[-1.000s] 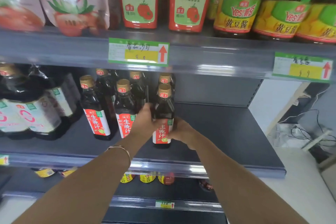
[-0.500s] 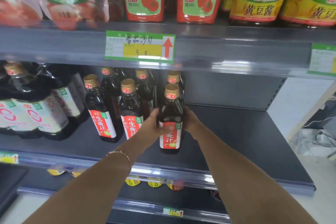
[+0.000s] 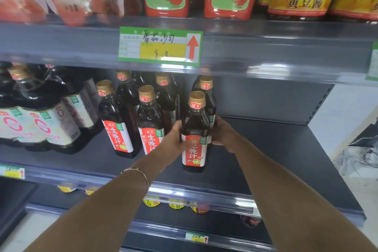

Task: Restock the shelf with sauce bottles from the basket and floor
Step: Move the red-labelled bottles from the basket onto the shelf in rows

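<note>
Bottle (image 3: pixel 194 129) nearer shelf (image 3: pixel 276 159) front; dark sauce, gold cap.

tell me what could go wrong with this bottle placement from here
1. The held bottle stands close in front of another bottle; pushing it back could knock that one over.
2. The left hand brushes the neighbouring bottle, which might tip as the hand withdraws.
3. The right hand reaches behind, partly hidden, so its grip looks uncertain.

head cam | faces forward-down | close to shelf (image 3: pixel 276 161)
</note>
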`<state>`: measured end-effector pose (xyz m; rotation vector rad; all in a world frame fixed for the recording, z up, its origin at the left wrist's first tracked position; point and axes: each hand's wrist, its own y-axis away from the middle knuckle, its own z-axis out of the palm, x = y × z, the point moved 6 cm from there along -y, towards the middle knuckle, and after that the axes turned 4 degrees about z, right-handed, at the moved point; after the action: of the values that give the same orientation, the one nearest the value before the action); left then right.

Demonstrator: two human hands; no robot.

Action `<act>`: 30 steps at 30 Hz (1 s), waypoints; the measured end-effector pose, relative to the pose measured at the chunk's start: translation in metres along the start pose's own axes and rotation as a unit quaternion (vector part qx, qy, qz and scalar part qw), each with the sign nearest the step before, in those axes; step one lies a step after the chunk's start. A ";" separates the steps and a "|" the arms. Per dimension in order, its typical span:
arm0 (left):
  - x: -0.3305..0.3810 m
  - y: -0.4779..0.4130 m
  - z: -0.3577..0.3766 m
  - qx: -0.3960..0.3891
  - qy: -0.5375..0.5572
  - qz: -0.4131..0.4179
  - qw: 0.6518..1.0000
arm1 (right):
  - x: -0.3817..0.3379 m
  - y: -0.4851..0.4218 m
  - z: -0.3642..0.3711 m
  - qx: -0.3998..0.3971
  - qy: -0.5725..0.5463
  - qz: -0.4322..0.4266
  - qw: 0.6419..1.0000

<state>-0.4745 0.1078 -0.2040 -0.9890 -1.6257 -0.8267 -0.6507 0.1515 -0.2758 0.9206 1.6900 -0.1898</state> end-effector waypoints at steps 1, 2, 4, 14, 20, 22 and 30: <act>0.001 0.000 0.000 0.003 0.001 0.003 1.000 | -0.001 0.000 0.001 -0.005 0.002 -0.001 1.000; 0.002 0.000 0.001 0.004 0.001 0.006 1.000 | -0.002 0.000 0.002 -0.010 0.003 -0.003 1.000; 0.003 0.000 0.002 0.006 -0.005 0.011 1.000 | -0.002 -0.001 0.002 -0.011 -0.003 -0.005 1.000; 0.000 0.003 0.002 0.015 -0.017 0.012 1.000 | -0.002 0.010 0.002 0.009 0.001 -0.032 0.999; -0.008 0.025 -0.005 0.031 -0.030 -0.001 0.999 | 0.015 0.046 -0.007 0.104 0.071 0.052 0.991; -0.008 0.035 -0.020 0.064 -0.113 0.016 0.991 | 0.020 0.060 -0.007 0.121 0.131 0.082 0.981; -0.016 0.071 -0.105 0.306 -0.173 0.017 0.936 | 0.022 0.112 0.053 -0.102 0.286 0.199 0.932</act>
<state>-0.3651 0.0423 -0.1907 -0.7270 -1.9845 -0.0865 -0.5379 0.2083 -0.2765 1.2086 1.9486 0.5707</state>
